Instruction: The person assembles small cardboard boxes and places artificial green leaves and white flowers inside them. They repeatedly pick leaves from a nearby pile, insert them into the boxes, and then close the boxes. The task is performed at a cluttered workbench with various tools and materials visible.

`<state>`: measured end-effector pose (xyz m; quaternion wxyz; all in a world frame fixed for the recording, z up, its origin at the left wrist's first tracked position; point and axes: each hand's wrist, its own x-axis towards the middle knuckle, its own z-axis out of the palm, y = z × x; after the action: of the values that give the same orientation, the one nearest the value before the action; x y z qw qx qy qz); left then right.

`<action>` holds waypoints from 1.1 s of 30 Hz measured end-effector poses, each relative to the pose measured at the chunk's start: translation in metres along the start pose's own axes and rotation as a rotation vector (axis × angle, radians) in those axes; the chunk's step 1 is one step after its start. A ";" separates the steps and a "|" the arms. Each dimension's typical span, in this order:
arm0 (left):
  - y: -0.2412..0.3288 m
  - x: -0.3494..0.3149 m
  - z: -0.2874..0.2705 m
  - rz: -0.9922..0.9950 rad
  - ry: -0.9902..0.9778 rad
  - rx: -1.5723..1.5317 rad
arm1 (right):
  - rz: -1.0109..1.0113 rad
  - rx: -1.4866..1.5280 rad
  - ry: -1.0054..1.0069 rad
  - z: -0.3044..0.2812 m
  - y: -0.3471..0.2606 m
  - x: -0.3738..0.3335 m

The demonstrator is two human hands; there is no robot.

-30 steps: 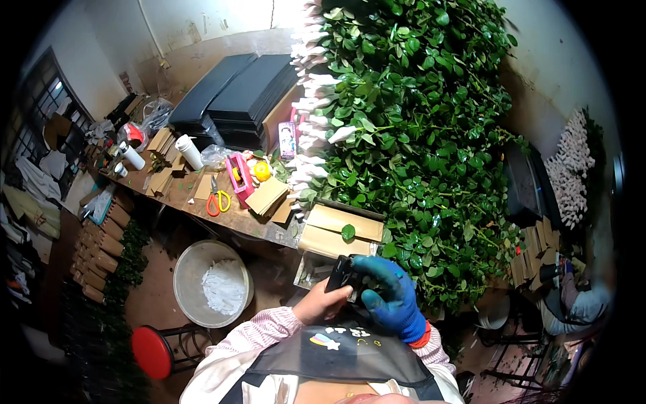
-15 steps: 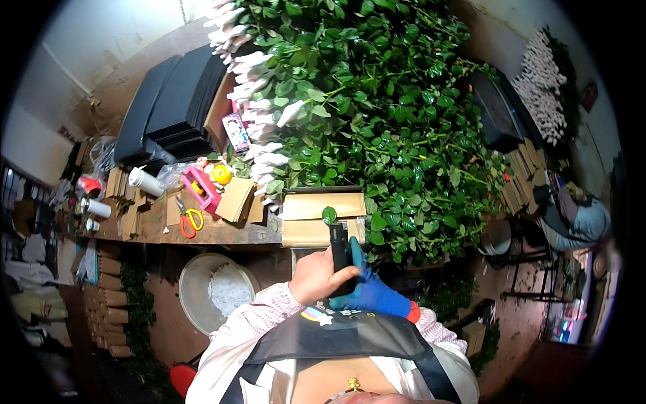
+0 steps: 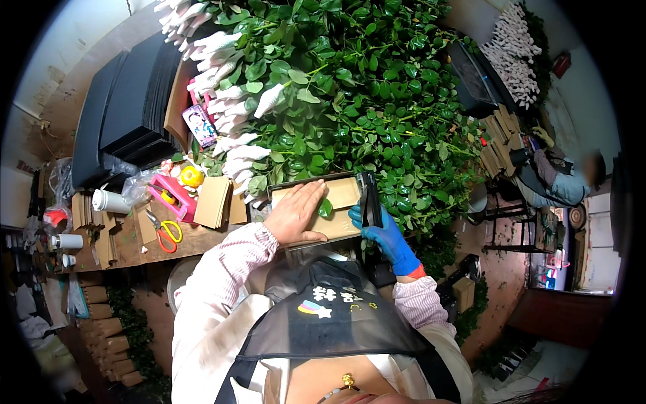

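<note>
My bare left hand (image 3: 299, 212) lies with stretched fingers on the brown cardboard in a shallow black-edged tray (image 3: 343, 193). A single green leaf (image 3: 325, 208) sits on the cardboard beside its fingertips. At the tray's right end, my right hand (image 3: 387, 236), in a blue glove, grips a long black object (image 3: 368, 198) held upright against that side; its exact kind does not show clearly. Just beyond the tray rises a big heap of leafy green stems (image 3: 377, 114), with white sleeved flower heads (image 3: 232, 124) along its left side.
On the wooden table (image 3: 128, 246) left of me lie scissors (image 3: 165, 232), a pink tape dispenser (image 3: 171, 196), cardboard pieces (image 3: 212, 200) and a white lidded cup (image 3: 110, 201). Black sheets (image 3: 138, 97) are stacked behind. Another person (image 3: 558, 176) is at the far right.
My hands have separated. The left has gone from the black object onto the cardboard; the right has carried that object forward to the tray's right end. The view has shifted.
</note>
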<state>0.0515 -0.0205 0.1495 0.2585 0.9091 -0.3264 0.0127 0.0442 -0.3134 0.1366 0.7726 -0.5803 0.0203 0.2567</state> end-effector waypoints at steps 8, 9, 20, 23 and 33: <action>-0.007 -0.007 0.030 0.021 -0.054 0.140 | -0.125 -0.089 0.181 -0.033 0.030 0.028; -0.006 -0.009 0.031 0.017 -0.064 0.153 | -0.109 -0.116 0.167 -0.016 0.010 0.021; -0.003 -0.007 0.035 0.021 -0.095 0.196 | 0.351 -1.461 0.059 -0.011 -0.020 -0.033; -0.004 -0.011 0.035 0.023 -0.070 0.195 | 0.103 -1.305 -0.056 -0.028 -0.018 -0.035; -0.003 -0.011 0.039 0.031 -0.032 0.202 | 0.113 -1.493 0.111 -0.035 0.023 -0.023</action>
<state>0.0387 -0.0305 0.1124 0.1603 0.9255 -0.3414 0.0349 0.0237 -0.3489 0.1124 0.1571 -0.9603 -0.0905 0.2120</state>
